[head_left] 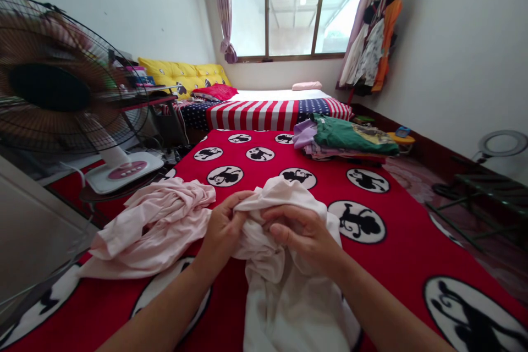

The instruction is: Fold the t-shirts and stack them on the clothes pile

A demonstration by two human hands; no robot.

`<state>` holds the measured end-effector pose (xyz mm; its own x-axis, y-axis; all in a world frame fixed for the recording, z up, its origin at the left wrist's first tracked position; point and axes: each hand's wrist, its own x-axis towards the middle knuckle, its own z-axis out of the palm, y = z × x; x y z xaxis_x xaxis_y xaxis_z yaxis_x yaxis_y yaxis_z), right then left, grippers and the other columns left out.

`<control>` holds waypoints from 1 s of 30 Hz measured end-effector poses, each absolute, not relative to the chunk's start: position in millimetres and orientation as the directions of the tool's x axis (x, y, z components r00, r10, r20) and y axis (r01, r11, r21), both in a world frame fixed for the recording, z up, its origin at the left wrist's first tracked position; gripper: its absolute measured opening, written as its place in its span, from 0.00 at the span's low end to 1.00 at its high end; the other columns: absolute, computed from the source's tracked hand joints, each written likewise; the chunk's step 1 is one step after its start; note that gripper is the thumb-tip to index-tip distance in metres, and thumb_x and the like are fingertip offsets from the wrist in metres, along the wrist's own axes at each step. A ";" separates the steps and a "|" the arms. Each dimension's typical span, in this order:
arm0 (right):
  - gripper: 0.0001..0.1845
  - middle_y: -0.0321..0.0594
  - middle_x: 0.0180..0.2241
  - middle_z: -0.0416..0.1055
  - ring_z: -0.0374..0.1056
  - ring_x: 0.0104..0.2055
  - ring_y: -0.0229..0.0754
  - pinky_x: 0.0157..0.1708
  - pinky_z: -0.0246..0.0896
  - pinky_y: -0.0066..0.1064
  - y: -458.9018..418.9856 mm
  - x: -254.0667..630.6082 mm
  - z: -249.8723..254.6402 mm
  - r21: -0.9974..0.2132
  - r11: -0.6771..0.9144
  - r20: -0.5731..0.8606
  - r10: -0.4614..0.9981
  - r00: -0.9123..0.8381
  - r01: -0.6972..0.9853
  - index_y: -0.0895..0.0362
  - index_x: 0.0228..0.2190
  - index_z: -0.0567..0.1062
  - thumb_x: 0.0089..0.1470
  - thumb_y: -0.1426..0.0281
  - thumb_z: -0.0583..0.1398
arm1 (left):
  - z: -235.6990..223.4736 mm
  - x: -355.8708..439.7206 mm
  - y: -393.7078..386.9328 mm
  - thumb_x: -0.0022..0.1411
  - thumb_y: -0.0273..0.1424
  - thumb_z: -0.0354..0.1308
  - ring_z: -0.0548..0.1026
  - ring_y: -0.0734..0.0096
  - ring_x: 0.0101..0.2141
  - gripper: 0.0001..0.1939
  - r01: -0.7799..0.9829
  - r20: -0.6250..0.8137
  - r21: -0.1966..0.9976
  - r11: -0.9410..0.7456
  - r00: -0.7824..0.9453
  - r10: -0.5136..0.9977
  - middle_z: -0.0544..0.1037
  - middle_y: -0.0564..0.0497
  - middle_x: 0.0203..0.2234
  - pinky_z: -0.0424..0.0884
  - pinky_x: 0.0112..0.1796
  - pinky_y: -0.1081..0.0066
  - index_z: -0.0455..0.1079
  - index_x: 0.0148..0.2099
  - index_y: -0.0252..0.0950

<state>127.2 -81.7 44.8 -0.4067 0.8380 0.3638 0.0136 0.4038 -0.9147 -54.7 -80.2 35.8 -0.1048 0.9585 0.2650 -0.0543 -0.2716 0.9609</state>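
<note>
A bunched white garment (297, 297) hangs and lies in front of me over the red blanket (396, 264) with its black monkey figures in white ovals. My left hand (226, 223) pinches the gathered cloth at its upper left edge, thumb against fingers. On the other side, my right hand (301, 231) has its fingers curled into the folds, thumb lying over the cloth. What kind of garment it is cannot be made out. To the left lies a crumpled pale pink cloth (160, 225), apart from both hands.
Folded clothes (350, 140), a green one on top, are stacked at the blanket's far right. A fan (53, 88) stands at the left. Farther back is a bed with a striped, starred cover (256, 114). A dark folding stool (482, 203) and a ring light (504, 144) are at the right.
</note>
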 end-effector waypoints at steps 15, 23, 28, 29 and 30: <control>0.33 0.48 0.45 0.74 0.71 0.35 0.44 0.37 0.66 0.37 -31.3 162.9 1.4 -0.885 0.160 0.133 0.987 -0.091 0.437 0.58 0.51 0.70 0.43 0.59 0.66 | 63.5 -122.8 -40.9 0.60 0.24 0.52 0.79 0.65 0.28 0.08 -0.647 -0.285 0.761 -0.042 -0.392 0.875 0.79 0.49 0.24 0.78 0.32 0.71 0.74 0.36 0.31; 0.12 0.31 0.17 0.63 0.56 0.22 0.35 0.20 0.46 0.27 -43.1 169.0 21.4 -0.914 0.115 -0.015 0.949 -0.315 0.389 0.57 0.17 0.70 0.44 0.64 0.62 | 56.9 -121.0 -43.2 0.60 0.28 0.57 0.78 0.70 0.30 0.06 -0.536 -0.046 0.809 -0.241 -0.467 0.883 0.80 0.51 0.29 0.75 0.33 0.77 0.75 0.37 0.33; 0.07 0.33 0.24 0.67 0.57 0.26 0.37 0.25 0.53 0.28 -31.0 216.8 49.2 -0.897 0.405 0.436 0.740 0.512 0.179 0.53 0.27 0.74 0.48 0.62 0.63 | 46.3 -126.6 -49.0 0.47 0.34 0.69 0.72 0.73 0.22 0.11 -0.139 0.217 0.953 -0.269 -0.305 0.927 0.78 0.53 0.22 0.68 0.23 0.78 0.77 0.32 0.33; 0.07 0.34 0.25 0.67 0.57 0.26 0.37 0.25 0.53 0.29 -29.8 222.8 53.2 -0.868 0.453 0.475 0.636 0.609 0.204 0.53 0.28 0.74 0.48 0.63 0.63 | 43.7 -126.1 -49.5 0.45 0.35 0.70 0.72 0.72 0.23 0.12 -0.020 0.258 0.962 -0.272 -0.248 0.934 0.78 0.53 0.22 0.68 0.23 0.77 0.77 0.33 0.33; 0.07 0.34 0.26 0.69 0.58 0.26 0.37 0.25 0.54 0.28 -28.7 226.4 55.9 -0.841 0.493 0.501 0.558 0.661 0.222 0.53 0.28 0.75 0.48 0.63 0.63 | 41.1 -125.3 -49.6 0.45 0.35 0.69 0.73 0.69 0.25 0.13 0.097 0.297 0.954 -0.283 -0.201 0.933 0.78 0.52 0.23 0.69 0.26 0.76 0.78 0.33 0.34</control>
<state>226.4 -28.7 55.9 0.6611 0.5581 0.5014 0.2217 0.4931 -0.8412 -125.3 -49.6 41.1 -0.2009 0.9334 0.2974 0.0966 -0.2833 0.9542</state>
